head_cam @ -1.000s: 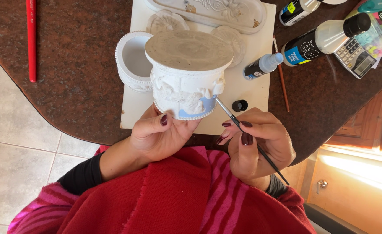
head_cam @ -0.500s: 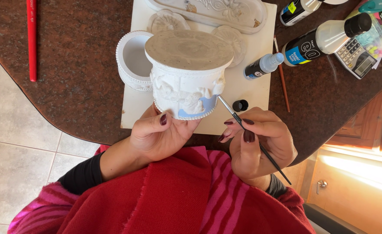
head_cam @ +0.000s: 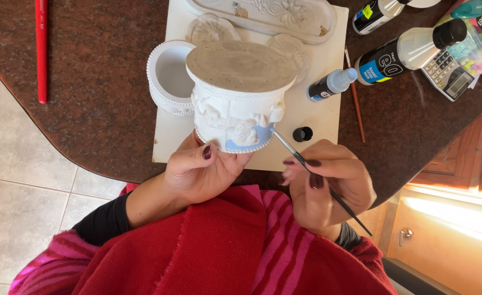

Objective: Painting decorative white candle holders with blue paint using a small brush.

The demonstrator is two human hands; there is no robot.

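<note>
- Hands of a person in a red and pink striped wrap work at the rounded edge of a dark brown speckled tabletop [head_cam: 104,93].
- Left hand [head_cam: 202,172] is curled up around the lower end of a white plaster pot [head_cam: 238,104] with raised relief decoration, holding it tipped over so its flat base faces upward.
- A patch of light blue paint shows on the pot's side near the beaded rim, just above the left thumb.
- Right hand [head_cam: 325,183] has its fingers pressed together, pinching a thin dark-handled paintbrush [head_cam: 312,169]; the bristle tip touches the edge of the blue patch.
- Pot is held above a cream rectangular board [head_cam: 317,123] lying on the tabletop.
- On the board, behind the pot, sits a second white round pot [head_cam: 170,76], open and upright, beside flat plaster mouldings.
- A small black cap [head_cam: 302,134] rests on the board, just beside the brush tip.
- A small bottle [head_cam: 331,84] with a pale nozzle lies near the board's right edge.
- A larger black-capped bottle [head_cam: 410,52] and a calculator [head_cam: 448,74] lie further right.
- A red pencil-like stick [head_cam: 41,49] lies well apart at the left.
</note>
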